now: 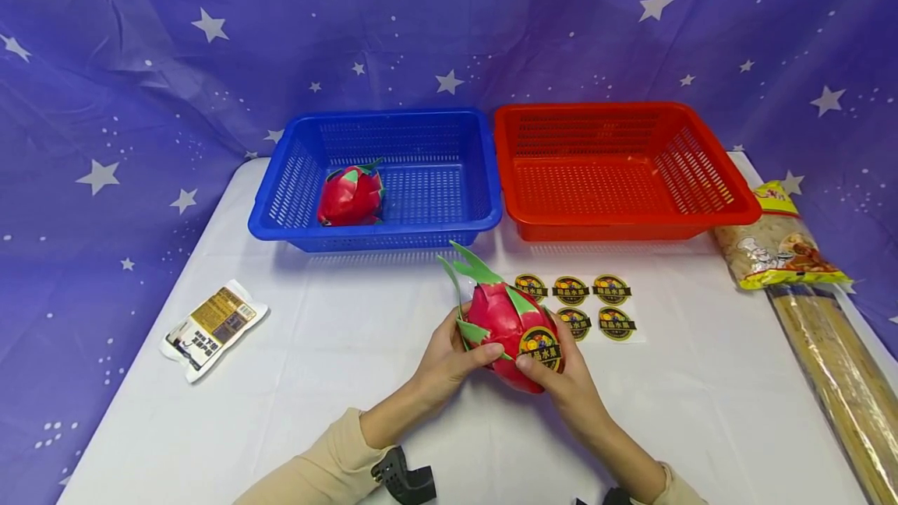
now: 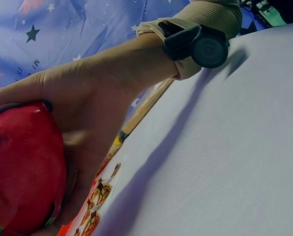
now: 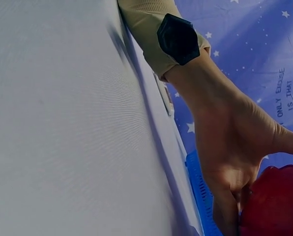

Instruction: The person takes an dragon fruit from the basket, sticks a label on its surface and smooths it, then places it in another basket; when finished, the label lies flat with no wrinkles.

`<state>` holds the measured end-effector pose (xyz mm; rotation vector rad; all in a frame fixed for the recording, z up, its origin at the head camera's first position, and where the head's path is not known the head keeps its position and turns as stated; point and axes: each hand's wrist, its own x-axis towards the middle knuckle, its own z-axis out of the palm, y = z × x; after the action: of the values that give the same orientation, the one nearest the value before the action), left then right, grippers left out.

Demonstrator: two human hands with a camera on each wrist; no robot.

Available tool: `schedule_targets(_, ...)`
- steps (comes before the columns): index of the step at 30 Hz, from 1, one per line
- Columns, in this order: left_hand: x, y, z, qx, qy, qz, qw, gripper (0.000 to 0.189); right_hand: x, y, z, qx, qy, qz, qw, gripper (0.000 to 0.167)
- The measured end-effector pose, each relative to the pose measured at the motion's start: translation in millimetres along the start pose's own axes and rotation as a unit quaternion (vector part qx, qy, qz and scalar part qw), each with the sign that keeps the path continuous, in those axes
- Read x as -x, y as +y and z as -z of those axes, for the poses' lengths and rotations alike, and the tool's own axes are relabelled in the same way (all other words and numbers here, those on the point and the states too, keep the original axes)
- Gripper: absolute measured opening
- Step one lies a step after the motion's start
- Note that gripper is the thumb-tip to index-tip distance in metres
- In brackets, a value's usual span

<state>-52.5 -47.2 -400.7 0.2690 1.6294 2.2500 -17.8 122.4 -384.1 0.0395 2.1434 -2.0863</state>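
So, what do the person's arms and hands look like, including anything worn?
The left hand and right hand wear no gloves. The left sleeve and right sleeve are beige. A black, angular device is worn at the left wrist; a black, round-faced device on a dark strap at the right.

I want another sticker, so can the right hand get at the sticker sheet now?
Probably not while the right hand holds the dragon fruit; otherwise, the sticker sheet lies close by, mostly uncovered.
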Motion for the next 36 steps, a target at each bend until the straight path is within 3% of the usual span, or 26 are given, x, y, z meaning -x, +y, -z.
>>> schedule_targets(14,1.1,0.6,0.1,-0.021,0.004,0.006,0.9998,0.073,-0.2,-2,0,0.026,0.003,-0.015,0.9995,0.062)
schedule_targets(18,1.5,1.6,0.1,-0.02,0.005,0.008,0.9998,0.074,1.7,-1,2,0.019,-0.005,-0.002,0.9998,0.05)
schedule_targets(21,1.2,1.7,0.9,-0.019,0.003,0.008,0.9998,0.074,1.3,-2,5,-0.003,-0.028,0.008,0.9996,0.042)
schedule_targets(25,1.1,2.4,1.6,-0.026,-0.007,0.015,0.9995,0.073,-4.9,-3,16,-0.025,-0.082,0.008,0.9963,0.045)
schedule_targets(29,1.2,3.5,3.5,-0.049,-0.049,0.029,0.9972,0.073,-13.4,-3,32,-0.037,-0.159,-0.013,0.9865,0.05)
schedule_targets(33,0.3,3.2,6.1,-0.084,-0.108,0.037,0.9899,0.074,-16.7,-4,44,0.008,-0.225,-0.029,0.974,0.054)
schedule_targets(36,-0.3,1.3,7.1,-0.103,-0.14,0.038,0.9841,0.074,-15.0,-6,47,0.064,-0.244,-0.039,0.9669,0.056)
